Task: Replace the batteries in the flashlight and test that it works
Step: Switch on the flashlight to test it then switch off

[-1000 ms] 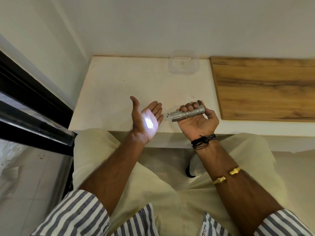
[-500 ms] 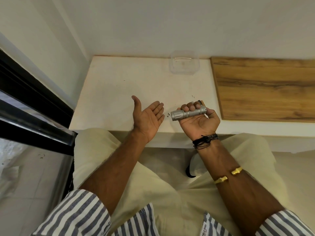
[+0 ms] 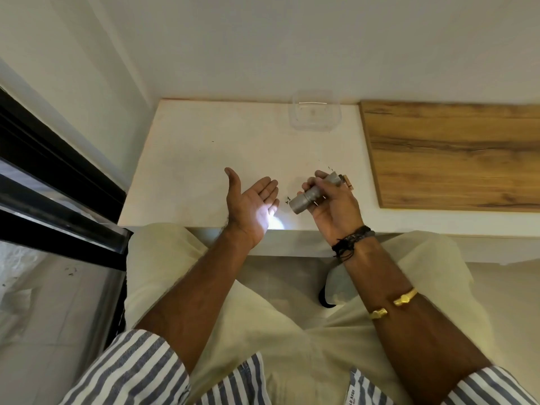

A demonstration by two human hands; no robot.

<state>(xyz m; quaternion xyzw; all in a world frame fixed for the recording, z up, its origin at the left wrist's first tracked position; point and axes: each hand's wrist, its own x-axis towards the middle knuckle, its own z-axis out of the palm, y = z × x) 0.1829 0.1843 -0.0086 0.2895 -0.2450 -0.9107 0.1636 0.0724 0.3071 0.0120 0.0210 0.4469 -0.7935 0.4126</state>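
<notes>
Right hand [image 3: 333,206] grips flashlight [image 3: 314,194] at frame centre-right, fingers curled round the barrel, lens aimed lower left. Left hand [image 3: 252,207] just beside it, palm up, fingers straight and together, thumb out. Bright light spot on palm and counter [image 3: 204,159] edge. Clear tub [image 3: 315,115] at back.

There is one camera, and it sits on my head and looks forward and down. It is close above my lap [image 3: 263,323], so my left hand [image 3: 252,204] and right hand [image 3: 336,210] show big near the middle, over the near edge of the white table [image 3: 204,159]. It sees wide: the wall [image 3: 292,39] at the top, the window frame [image 3: 43,176] on the left, the wooden board [image 3: 453,153] on the right, my striped sleeves [image 3: 131,372] at the bottom.
</notes>
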